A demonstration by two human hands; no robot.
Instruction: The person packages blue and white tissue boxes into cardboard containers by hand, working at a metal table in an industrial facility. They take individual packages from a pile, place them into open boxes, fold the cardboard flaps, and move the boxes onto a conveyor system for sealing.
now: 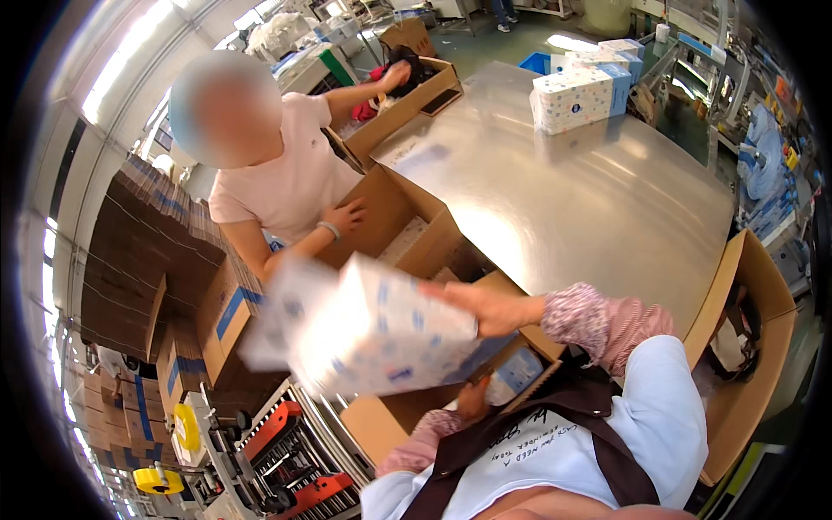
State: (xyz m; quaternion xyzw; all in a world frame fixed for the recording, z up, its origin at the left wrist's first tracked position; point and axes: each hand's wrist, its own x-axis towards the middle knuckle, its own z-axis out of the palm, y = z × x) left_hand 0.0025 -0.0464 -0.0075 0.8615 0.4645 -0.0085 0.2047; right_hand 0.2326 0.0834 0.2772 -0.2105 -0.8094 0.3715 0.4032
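My right hand [490, 308] holds the near end of a white plastic-wrapped pack [381, 329] with blue dots, raised over an open cardboard box [373, 420] in front of me. The pack is smeared by motion, and a pale translucent part [277, 316] sticks out at its left end. Lower down, my left hand [472, 400] is at the inside of that box, beside a blue-and-white pack [517, 374]. Its fingers are mostly hidden, so its grip cannot be made out.
Across from me a person [286, 165] has one hand at another open box [425, 204]. White dotted packs [572, 100] stand at the far end of a metal table [624, 199]. An open box [754, 347] sits at right, a roller conveyor [295, 442] at lower left, stacked flat cardboard [147, 243] at left.
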